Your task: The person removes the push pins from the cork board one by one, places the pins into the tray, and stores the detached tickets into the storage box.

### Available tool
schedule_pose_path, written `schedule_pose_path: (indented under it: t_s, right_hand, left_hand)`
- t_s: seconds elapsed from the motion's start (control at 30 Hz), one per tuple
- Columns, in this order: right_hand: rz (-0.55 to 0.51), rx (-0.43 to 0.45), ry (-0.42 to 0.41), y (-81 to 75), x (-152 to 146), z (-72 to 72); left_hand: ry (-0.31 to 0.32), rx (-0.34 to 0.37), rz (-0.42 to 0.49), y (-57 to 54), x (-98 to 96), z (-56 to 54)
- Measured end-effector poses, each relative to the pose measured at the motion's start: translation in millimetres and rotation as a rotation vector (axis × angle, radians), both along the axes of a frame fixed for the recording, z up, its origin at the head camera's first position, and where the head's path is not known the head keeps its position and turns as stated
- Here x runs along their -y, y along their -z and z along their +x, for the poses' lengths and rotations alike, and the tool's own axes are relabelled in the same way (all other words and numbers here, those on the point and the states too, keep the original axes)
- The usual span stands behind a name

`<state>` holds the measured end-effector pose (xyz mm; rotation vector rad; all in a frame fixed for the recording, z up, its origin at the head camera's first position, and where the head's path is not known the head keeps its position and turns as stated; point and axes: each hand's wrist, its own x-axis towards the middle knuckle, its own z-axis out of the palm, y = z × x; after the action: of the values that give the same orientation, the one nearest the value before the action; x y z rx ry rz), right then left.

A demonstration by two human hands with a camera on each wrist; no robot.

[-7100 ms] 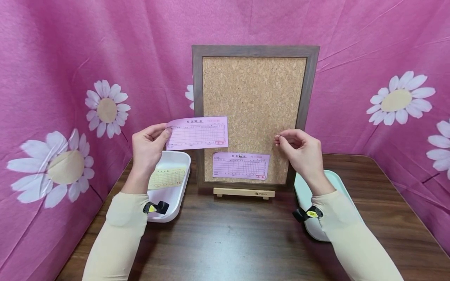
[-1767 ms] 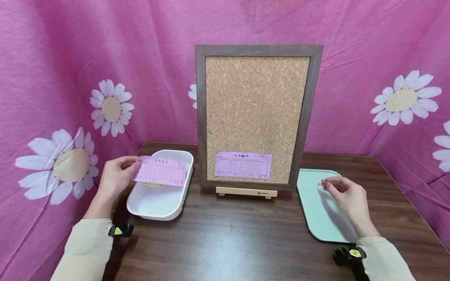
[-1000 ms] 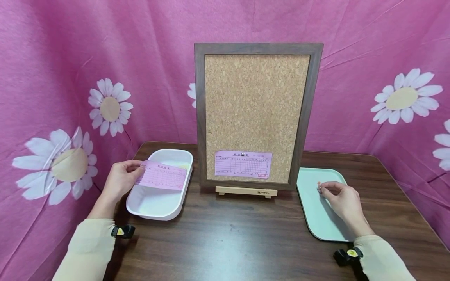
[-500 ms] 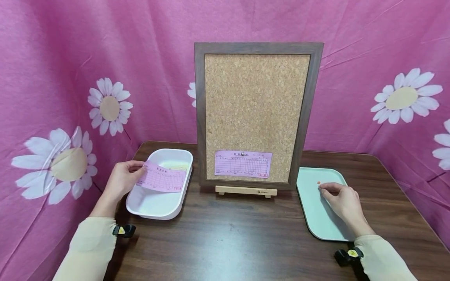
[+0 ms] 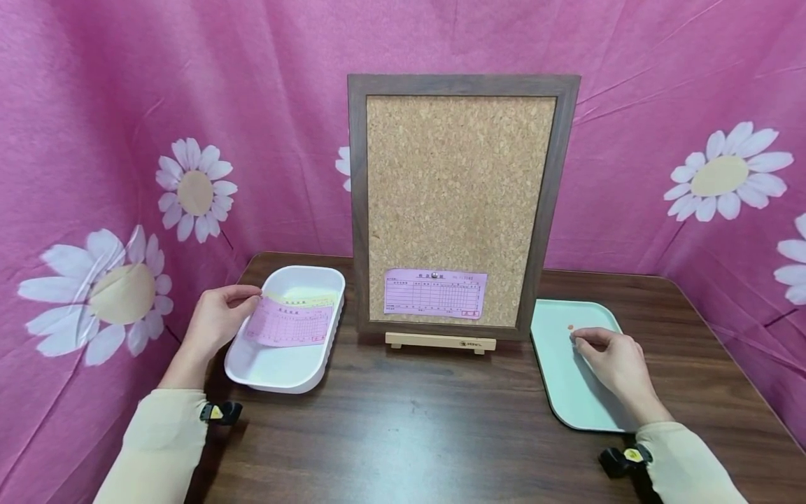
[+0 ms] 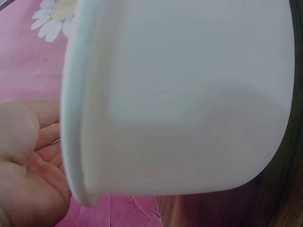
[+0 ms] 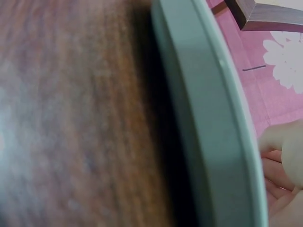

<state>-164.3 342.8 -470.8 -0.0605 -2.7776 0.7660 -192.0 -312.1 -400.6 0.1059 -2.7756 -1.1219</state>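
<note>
The left hand pinches the upper left corner of a pink slip between thumb and fingertips, so the slip extends from the fingertips over the white basin, partly covering a yellow slip. Over the green tray, the right hand has thumb and forefinger drawn together (whether they grip anything small, I cannot tell), with a small orange piece just beyond their tips.
</note>
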Motion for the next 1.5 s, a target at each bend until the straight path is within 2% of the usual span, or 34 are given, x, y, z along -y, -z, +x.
schedule_pose_path:
  t_s: [0.1,0.2,0.37,0.67,0.87,1.5]
  right_hand:
    - [0.001,-0.005,-0.008,-2.6,-1.5,1.6]
    - [-0.008,-0.01,-0.006,-6.6,-3.2,4.1]
    - [-0.061,-0.018,0.012,-13.5,-4.6,7.4]
    - [-0.124,-0.12,0.006,-25.3,-2.7,6.6]
    - [-0.165,-0.164,-0.015,-30.2,-1.1,7.2]
    - [-0.236,-0.213,-0.047,-46.9,13.0,7.6]
  left_hand:
    - [-0.012,-0.048,0.014,-0.4,1.4,0.7]
    - [-0.016,-0.066,0.032,-0.9,3.0,1.8]
    - [0.009,-0.091,0.086,-3.1,5.2,3.4]
    - [0.052,-0.155,0.13,-7.3,1.6,5.0]
    - [0.063,-0.16,0.138,-7.6,0.0,4.3]
    - [0.114,-0.175,0.185,-8.6,-7.4,2.8]
